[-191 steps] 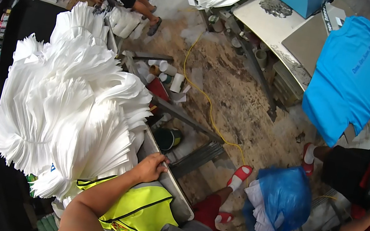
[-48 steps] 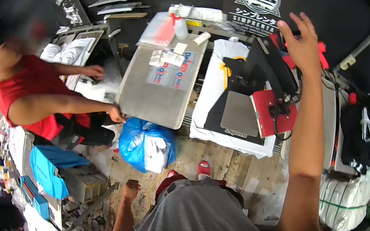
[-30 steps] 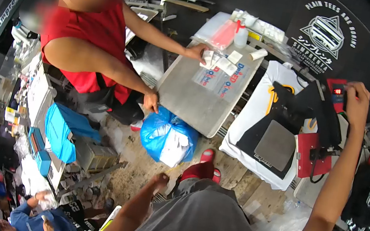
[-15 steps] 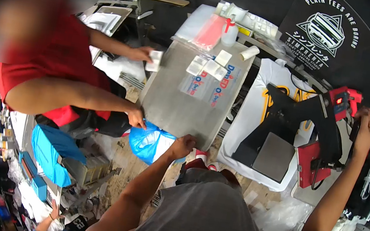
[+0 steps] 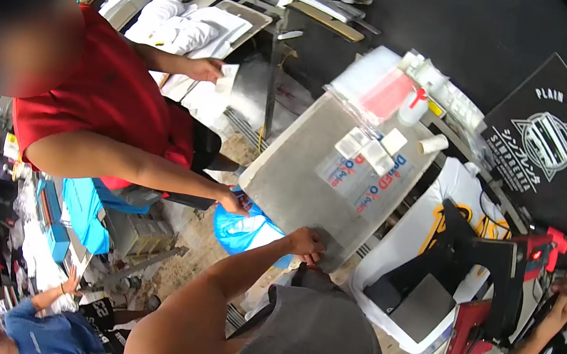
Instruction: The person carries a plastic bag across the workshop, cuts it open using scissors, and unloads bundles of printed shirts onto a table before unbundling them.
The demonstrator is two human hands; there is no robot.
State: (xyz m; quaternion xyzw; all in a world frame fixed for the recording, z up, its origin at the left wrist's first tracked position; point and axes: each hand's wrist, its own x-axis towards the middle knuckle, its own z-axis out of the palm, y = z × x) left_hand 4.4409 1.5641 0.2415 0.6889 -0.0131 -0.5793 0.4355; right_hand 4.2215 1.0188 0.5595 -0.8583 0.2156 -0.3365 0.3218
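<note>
My left hand [image 5: 306, 245] rests with curled fingers at the near edge of the grey board [image 5: 298, 180]; what they hold, if anything, is hidden. On that board lie printed transfer sheets [image 5: 365, 188] with red and blue lettering and several small white cards [image 5: 377, 152]. My right hand [image 5: 560, 303] is wrapped round the dark handle [image 5: 542, 314] at the right side of a red and black heat press [image 5: 506, 277]. A white shirt [image 5: 395, 253] with yellow-edged print is spread under the press. Its grey plate [image 5: 422, 308] shows above the shirt.
A co-worker in a red top [image 5: 103, 100] stands left, holding a white card [image 5: 226, 78]. A blue plastic bag [image 5: 243, 232] is below the board. A bottle [image 5: 412, 109] and a white roll [image 5: 433, 143] sit at its back. Another person in blue [image 5: 54, 335] is lower left.
The view has swung left, so the board and press appear further right. The co-worker's card has moved away from the board. Both my hands keep their places.
</note>
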